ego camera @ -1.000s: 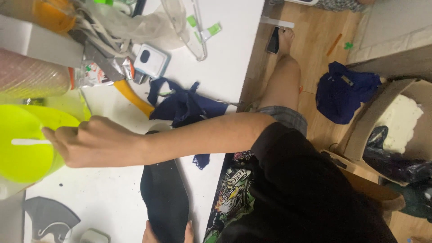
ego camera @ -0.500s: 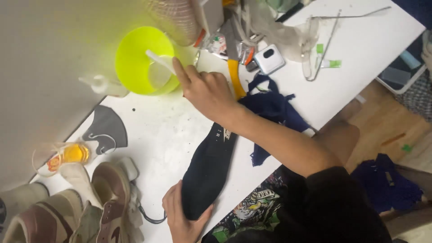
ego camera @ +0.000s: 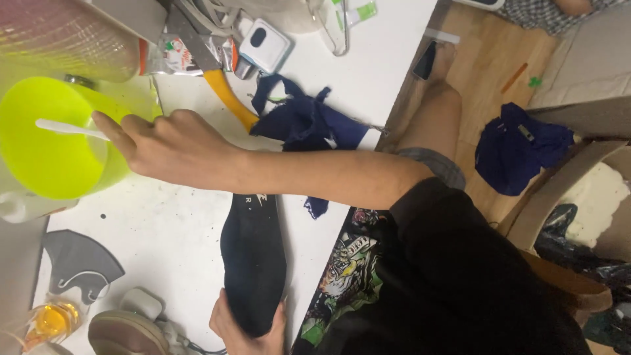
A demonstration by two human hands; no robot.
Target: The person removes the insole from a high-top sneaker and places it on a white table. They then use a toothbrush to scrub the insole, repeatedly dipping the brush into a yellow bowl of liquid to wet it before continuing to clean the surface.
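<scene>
Head cam, right hand reached across the white table, fingers pinched on a white stick in the neon yellow bowl, left hand gripped the dark insole near the table's edge, navy fabric scraps beside

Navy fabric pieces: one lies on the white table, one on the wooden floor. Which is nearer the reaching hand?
The crumpled navy scraps on the table, just above the forearm; the navy cloth lies away on the floor.
</scene>
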